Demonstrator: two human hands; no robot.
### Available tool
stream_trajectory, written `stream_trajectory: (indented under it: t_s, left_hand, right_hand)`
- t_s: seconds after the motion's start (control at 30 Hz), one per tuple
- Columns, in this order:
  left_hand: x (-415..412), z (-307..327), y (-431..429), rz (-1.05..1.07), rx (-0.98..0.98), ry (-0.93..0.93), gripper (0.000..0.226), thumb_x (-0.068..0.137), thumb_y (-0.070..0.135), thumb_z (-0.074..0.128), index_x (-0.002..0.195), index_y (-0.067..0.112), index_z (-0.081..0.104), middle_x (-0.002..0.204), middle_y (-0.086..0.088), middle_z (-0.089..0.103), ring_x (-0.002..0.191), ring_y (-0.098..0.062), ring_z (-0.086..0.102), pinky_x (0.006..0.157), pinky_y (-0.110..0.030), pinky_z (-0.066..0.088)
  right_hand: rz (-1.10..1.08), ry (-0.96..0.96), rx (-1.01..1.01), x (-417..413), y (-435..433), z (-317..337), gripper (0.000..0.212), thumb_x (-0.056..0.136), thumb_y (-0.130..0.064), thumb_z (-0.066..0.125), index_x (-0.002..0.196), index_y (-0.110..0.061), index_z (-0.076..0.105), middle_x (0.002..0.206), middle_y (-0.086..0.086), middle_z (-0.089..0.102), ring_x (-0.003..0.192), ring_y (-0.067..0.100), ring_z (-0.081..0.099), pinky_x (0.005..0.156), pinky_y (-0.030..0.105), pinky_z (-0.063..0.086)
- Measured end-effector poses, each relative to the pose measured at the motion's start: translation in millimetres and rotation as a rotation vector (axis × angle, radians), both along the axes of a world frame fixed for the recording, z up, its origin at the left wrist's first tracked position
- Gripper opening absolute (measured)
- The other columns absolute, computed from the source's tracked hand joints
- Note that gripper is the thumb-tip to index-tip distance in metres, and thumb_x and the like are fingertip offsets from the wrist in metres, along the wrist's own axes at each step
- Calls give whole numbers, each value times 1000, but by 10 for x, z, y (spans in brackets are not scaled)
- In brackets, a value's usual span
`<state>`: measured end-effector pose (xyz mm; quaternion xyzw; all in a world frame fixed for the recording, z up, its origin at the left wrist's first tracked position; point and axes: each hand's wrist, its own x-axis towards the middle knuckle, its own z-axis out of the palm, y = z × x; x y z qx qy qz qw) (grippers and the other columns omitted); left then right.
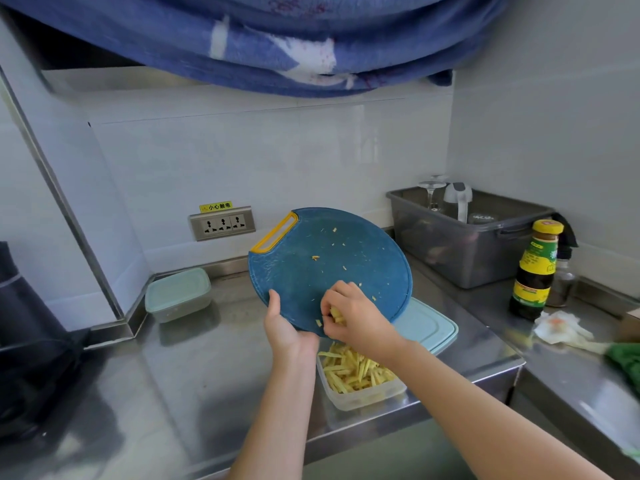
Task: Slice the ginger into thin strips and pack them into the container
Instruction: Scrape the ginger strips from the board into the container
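A round blue cutting board (pixel 329 258) with a yellow handle slot is tilted up over a clear plastic container (pixel 363 396). My left hand (pixel 282 327) grips the board's lower edge, thumb on its face. My right hand (pixel 353 315) lies on the board's lower part with curled fingers around yellow ginger strips (pixel 336 316). The container holds a heap of ginger strips (pixel 353 370). Small ginger bits stick to the board's face. A pale blue lid (pixel 429 323) lies behind the container, partly under the board.
A lidded pale blue container (pixel 178 294) stands at the back left of the steel counter (pixel 194 375). A grey tub (pixel 467 251) with glassware, a dark sauce bottle (pixel 535 271), crumpled tissue (pixel 561 329) and something green (pixel 627 365) are at the right. Wall sockets (pixel 221 223) behind.
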<state>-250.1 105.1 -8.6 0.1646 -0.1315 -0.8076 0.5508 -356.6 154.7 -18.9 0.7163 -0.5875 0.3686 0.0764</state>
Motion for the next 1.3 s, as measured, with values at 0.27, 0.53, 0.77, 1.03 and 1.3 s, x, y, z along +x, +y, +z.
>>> stream_trajectory:
  t_s: [0.27,0.53,0.77,1.03,1.3]
  left_hand:
    - [101,-7,-154,70,-39,-37,36,97,39,47,120,16,61,119,-8,67,111,-30,61,98,-51,44]
    - [193,131,-186,51,-141,-22,37,99,38,42,123,16,60,120,-8,67,112,-29,61,98,-50,45]
    - [203,161,10,-51,-199,-6,39,101,37,36,120,12,60,117,-11,68,108,-29,63,90,-46,47]
    - [201,188,12,-54,-178,11,42,99,38,38,118,8,61,115,-13,68,110,-29,62,94,-43,46]
    - [178,221,43,-46,-178,-10,43,99,42,38,120,12,61,115,-12,68,106,-31,64,89,-47,49]
  right_hand:
    - [28,71,87,-70,338,-130,5,79,-17,57,82,-14,60,86,-1,53,77,17,46,69,31,47]
    - [41,-164,50,-110,384,150,37,88,-45,55,74,-14,68,78,-7,56,73,4,50,69,12,38]
    - [-64,-113,188,-138,-252,752,55,100,-37,46,150,-19,30,158,-4,22,145,13,19,113,24,18]
    - [74,-26,94,102,-127,389,55,96,-37,53,144,-12,43,155,-4,30,143,7,23,113,11,9]
    - [164,336,-203,30,219,48,17,82,-5,65,97,-3,74,105,11,71,92,24,69,79,33,57]
